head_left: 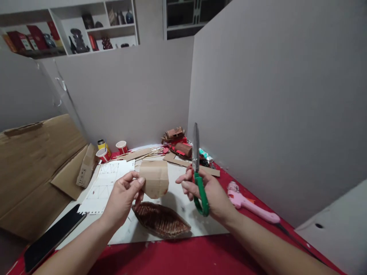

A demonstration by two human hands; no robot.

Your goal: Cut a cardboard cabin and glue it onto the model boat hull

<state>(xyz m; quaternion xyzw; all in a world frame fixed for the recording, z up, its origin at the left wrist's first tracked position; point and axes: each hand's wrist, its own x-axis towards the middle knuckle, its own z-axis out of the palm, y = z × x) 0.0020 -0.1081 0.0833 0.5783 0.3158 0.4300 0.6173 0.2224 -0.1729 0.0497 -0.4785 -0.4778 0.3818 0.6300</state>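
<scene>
Left hand (126,191) pinches a cardboard piece (155,178) by its near edge; right hand (210,189) grasps green-handled scissors (196,156), blades upward. Between both hands, the cardboard looks light, fairly stiff yet easily creased, so gripping its edge seems gentlest.

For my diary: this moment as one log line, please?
left hand holds cardboard piece | right hand holds green-handled scissors | brown boat-shaped piece on white sheet

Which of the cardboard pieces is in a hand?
The small piece with the rounded lower edge, pinched by the left hand; the narrow strips farther back and the large brown sheet at the left are in neither hand.
</scene>
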